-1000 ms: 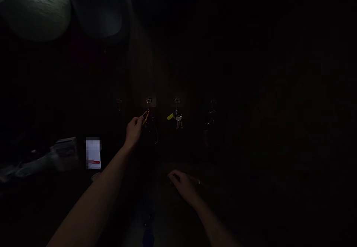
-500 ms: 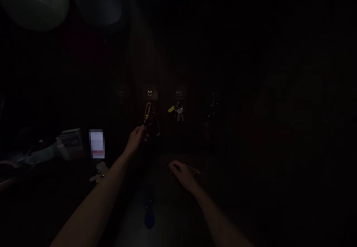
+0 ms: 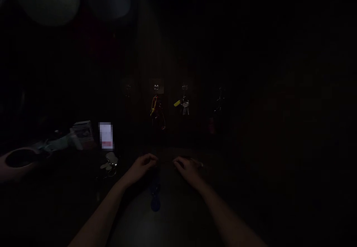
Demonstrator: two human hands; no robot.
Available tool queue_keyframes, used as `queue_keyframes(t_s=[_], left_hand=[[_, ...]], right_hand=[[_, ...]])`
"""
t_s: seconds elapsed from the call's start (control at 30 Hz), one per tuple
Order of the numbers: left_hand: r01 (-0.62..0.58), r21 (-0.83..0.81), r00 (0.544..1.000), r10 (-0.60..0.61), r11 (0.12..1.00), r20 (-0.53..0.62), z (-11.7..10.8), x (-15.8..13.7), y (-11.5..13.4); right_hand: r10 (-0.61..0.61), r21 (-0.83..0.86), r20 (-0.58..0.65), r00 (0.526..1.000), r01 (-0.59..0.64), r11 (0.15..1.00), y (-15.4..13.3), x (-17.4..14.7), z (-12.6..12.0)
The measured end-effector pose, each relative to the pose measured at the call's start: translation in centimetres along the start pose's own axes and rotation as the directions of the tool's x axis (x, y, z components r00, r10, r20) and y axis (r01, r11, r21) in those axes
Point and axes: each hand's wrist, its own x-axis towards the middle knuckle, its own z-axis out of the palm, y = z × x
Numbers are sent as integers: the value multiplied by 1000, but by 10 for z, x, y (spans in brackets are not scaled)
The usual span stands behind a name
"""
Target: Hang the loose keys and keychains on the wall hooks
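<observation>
Deep shade covers the scene. My left hand (image 3: 142,166) rests low over the table with its fingers curled in and the thumb close to the forefinger. Facing it, my right hand (image 3: 188,170) has its thumb and forefinger tips together. What either hand holds, if anything, is too dark to make out. Between the forearms lies a blue key fob (image 3: 155,204) on the grey tabletop (image 3: 139,226). Above the hands, a bunch with a yellow-orange cord (image 3: 153,106) hangs from a hook, beside keys with a yellow tag (image 3: 177,103).
To the left stand a blurred bright upright panel (image 3: 106,135) and a pale box (image 3: 83,132). Loose keys with pale tags (image 3: 110,159) lie nearer. A dim bunch (image 3: 219,104) hangs at right. Two rounded caps (image 3: 51,3) hang at upper left.
My left hand has let go of the hanging corded bunch and come down to the table, near the right hand. My right hand stays about where it was. The view has shifted slightly.
</observation>
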Motion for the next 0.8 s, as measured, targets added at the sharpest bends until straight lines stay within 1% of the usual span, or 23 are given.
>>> queue_keyframes(t_s=[0.07,0.13,0.2,0.27,0.3,0.37,0.4,0.5,0.57,0.63,0.7,0.8], left_hand=[[-1,60,999,-2,998,51,-1,-10,-3],[1,84,997,-8,996,81,-3,-19,-5],[10,86,990,-21,996,138,-6,-27,-8],[-18,97,968,-7,995,250,-9,-33,-10],[-45,107,949,8,993,315,-10,-36,-10],[-89,137,913,26,987,407,-12,-39,-11],[-95,152,905,22,984,425,-12,-40,-12],[-80,173,922,7,982,387,-9,-39,-13],[-91,155,943,36,984,330,-7,-36,-14],[-90,128,962,53,988,267,-5,-31,-14],[-58,114,978,34,992,204,-5,-24,-13],[3,111,992,-17,994,123,-7,-13,-9]], right_hand=[[-34,-19,11,999,34,999,1,-2,0],[-18,-46,-9,1000,18,999,3,-2,-2],[4,-25,-53,999,-6,1000,6,0,-5],[22,43,-109,994,-18,999,10,3,-9],[38,78,-141,989,-27,997,13,5,-10],[108,143,-222,969,-78,987,22,9,-13],[164,180,-267,949,-118,976,27,11,-14],[314,283,-352,882,-219,934,46,14,-16],[356,317,-359,863,-246,916,57,14,-17],[373,331,-353,858,-258,908,65,15,-17],[381,339,-340,859,-266,902,69,15,-17],[352,317,-301,886,-255,914,68,15,-15]])
